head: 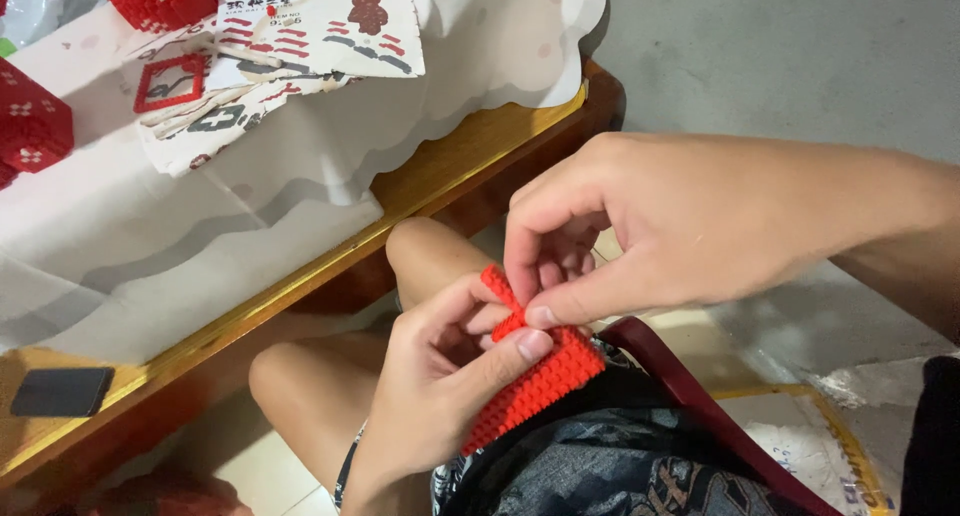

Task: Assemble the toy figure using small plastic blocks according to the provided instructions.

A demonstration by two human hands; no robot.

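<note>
The left hand (440,386) grips a flat red panel of woven plastic beads (540,376) from below and from the side, with the thumb pressed across the panel's upper face and the remaining fingers curled behind it, so the hand is nearly closed around the piece. The right hand (640,226) comes in from the right edge of the view and is bent down over the panel's top corner; its thumb and forefinger are pinched together on that corner, and the other fingers are folded in toward the palm. Whether a thread or needle sits between the pinched fingertips cannot be told. The panel is held tilted, above the person's lap and just in front of the bare knees, with its lower end resting near dark patterned fabric (600,466). A dark red curved strap (700,396) runs along the lap just beside the panel. To the left stands a wooden table with a yellow edge (300,276), covered in part by a white scalloped cloth (200,246). On the cloth lie printed paper pattern sheets with red and grey markings (300,26) and several red beaded blocks with small white crosses (30,126) near the table's far side. A small flat black rectangular object (60,391) lies on the bare wood near the table's front corner.
</note>
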